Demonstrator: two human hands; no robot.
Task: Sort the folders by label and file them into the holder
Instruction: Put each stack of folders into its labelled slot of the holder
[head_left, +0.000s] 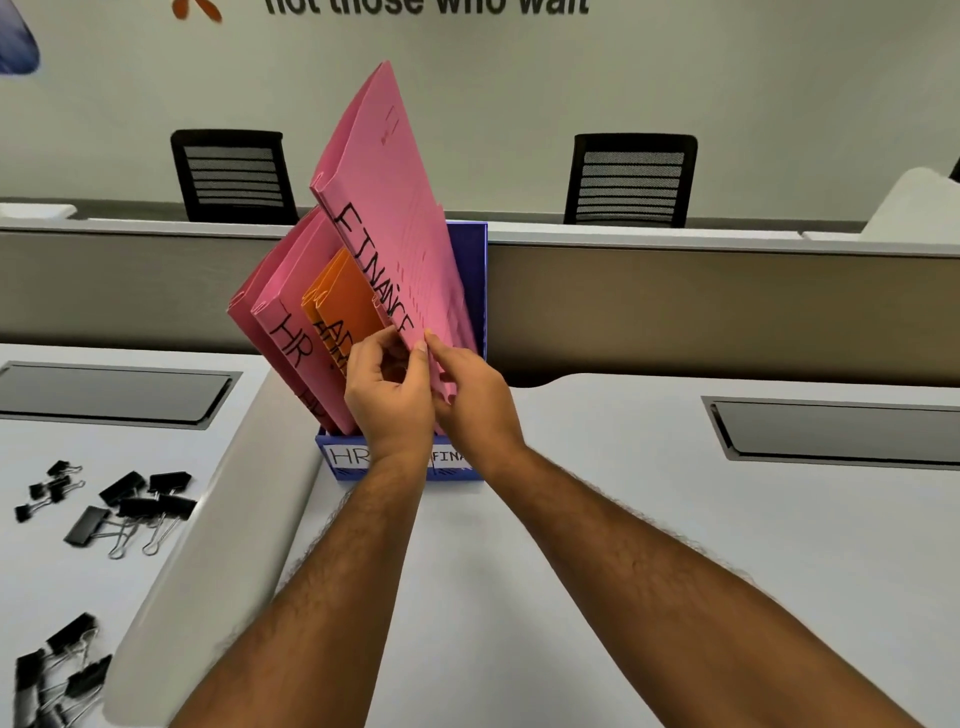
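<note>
A blue file holder (470, 291) stands on the white desk, its front labels reading HR and FINA. Pink folders marked HR (291, 332) lean in its left slot. Orange folders (345, 301) stand in the middle slot. A tall pink folder marked FINANCE (389, 208) rises tilted from the right side, its lower end inside the holder. My left hand (389, 395) pinches the FINANCE folder's lower left edge, in front of the orange folders. My right hand (475, 400) grips the same folder's lower part from the right.
Black binder clips (119, 504) lie scattered on the desk at the left, with more (57, 670) near the bottom left corner. Grey cable hatches (111, 392) (836, 431) are set into the desk on both sides. A partition and two black chairs stand behind.
</note>
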